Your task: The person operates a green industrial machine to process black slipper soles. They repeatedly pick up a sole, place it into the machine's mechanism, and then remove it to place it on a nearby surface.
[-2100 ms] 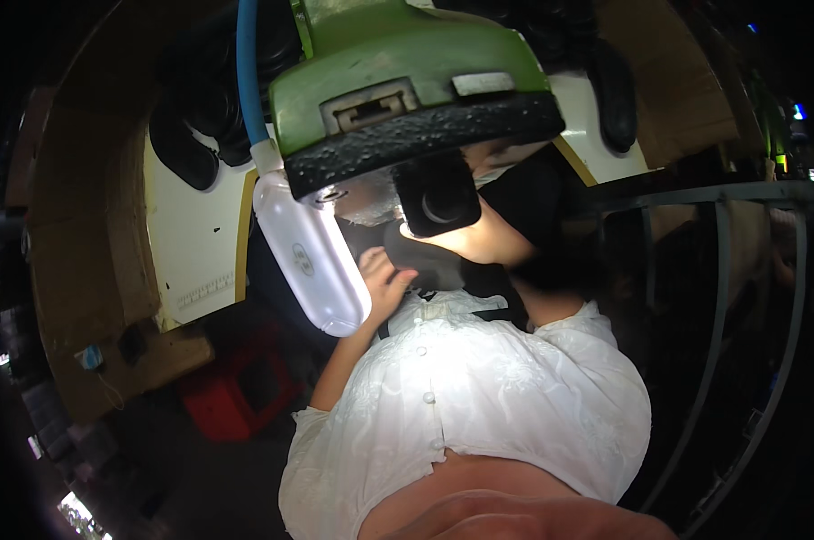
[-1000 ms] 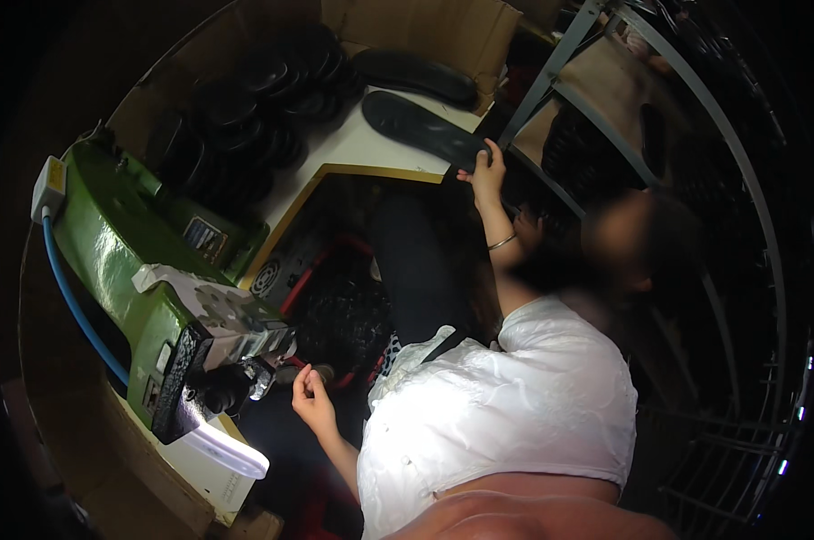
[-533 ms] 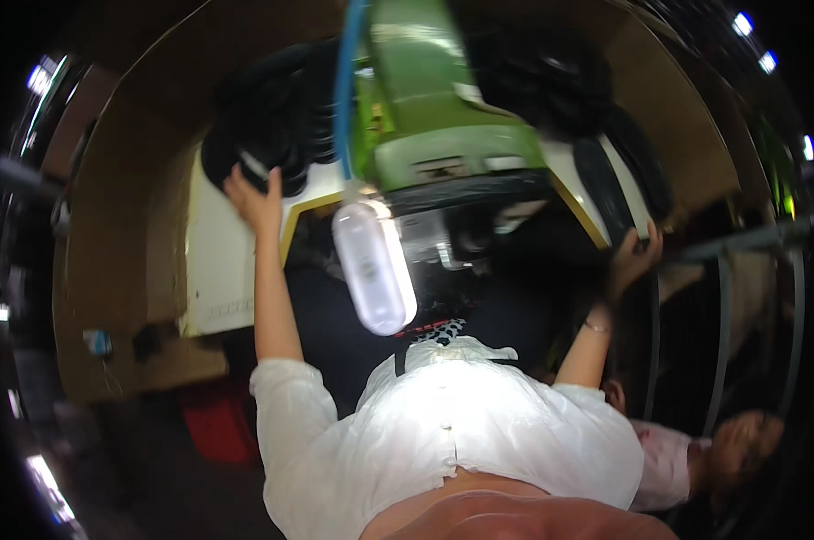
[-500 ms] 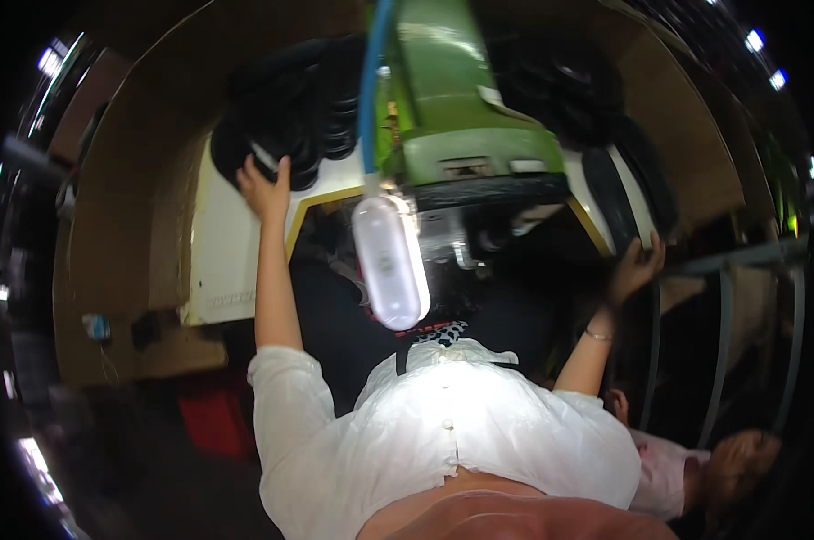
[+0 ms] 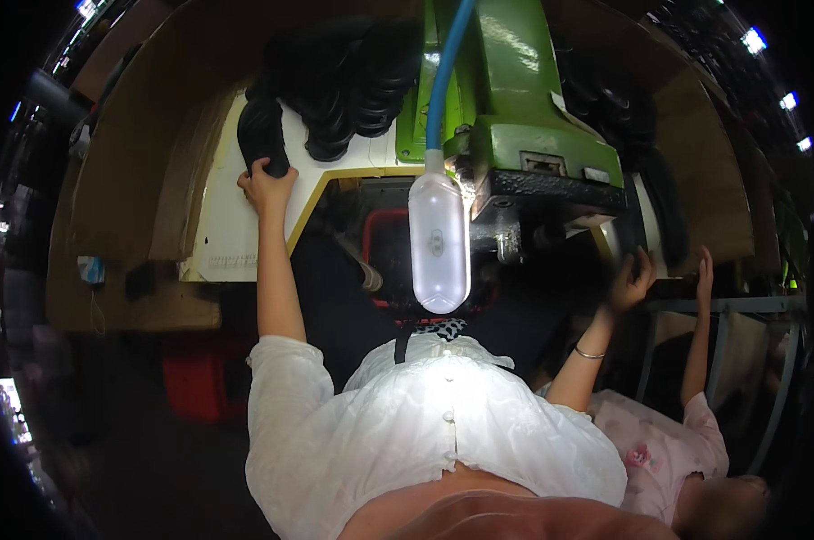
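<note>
At the left of the white worktop (image 5: 231, 238), my left hand (image 5: 267, 187) is closed on the near end of a black shoe sole (image 5: 261, 130). The sole lies lengthwise away from me, beside a row of stacked black soles (image 5: 357, 94). My right hand (image 5: 634, 283) is at the right front edge of the worktop, fingers curled at the near end of another dark sole (image 5: 625, 220); shadow blurs that grip. Between my hands stands a green machine (image 5: 542, 144) with a dark head. A lit white lamp (image 5: 439, 243) hangs before it on a blue cable (image 5: 447, 76).
Cardboard walls (image 5: 128, 198) surround the worktop. More black soles (image 5: 596, 103) are piled behind the machine at right. A person in pink (image 5: 664, 450) is close on my right, one arm raised beside a metal rack (image 5: 731, 306). A red container (image 5: 195, 382) stands lower left.
My view has shifted, so the machine and lamp appear farther right. The sole at my left hand now stands apart from the stack. The person at right has raised an arm.
</note>
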Available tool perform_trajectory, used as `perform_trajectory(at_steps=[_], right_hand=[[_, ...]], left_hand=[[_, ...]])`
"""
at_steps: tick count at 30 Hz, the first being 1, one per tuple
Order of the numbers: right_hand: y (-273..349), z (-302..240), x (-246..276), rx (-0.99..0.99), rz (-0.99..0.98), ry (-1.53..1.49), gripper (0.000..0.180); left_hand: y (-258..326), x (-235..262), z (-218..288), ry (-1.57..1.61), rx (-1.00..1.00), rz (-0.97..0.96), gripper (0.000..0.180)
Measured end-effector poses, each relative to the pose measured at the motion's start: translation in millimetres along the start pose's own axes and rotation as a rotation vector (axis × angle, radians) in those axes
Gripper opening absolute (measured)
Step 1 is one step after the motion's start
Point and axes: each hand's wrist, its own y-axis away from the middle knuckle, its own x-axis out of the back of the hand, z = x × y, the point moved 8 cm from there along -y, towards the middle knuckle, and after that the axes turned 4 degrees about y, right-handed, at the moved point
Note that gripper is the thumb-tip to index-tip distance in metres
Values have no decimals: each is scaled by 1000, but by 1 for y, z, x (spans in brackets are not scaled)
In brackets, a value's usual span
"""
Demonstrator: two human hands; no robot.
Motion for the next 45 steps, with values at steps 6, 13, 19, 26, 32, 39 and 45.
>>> perform_trajectory(at_steps=[6,13,19,26,32,39,45], right_hand=[[23,-3,-35,76,-187,-69,12],[136,-71,-124,-44,-1057,-166,46],[239,-72,-127,-45,-1870,-380,77],[271,-35,-125,-263,-1653,-462,40],[221,48,-96,-392,-1519,-349,28],[74,29,-53,-994,-332,-1060,30],[95,-58,-78,-987,-87,-1314,40]], left_hand=[[93,121,31,314,-247,106,41],[182,182,82,526,-684,401,24],[239,81,119,1278,-337,-210,21],[288,-15,179,932,-186,-1002,25],[275,2,177,1025,-121,-950,17],[275,17,157,1159,-37,-921,17],[264,-23,57,1432,369,-895,25]])
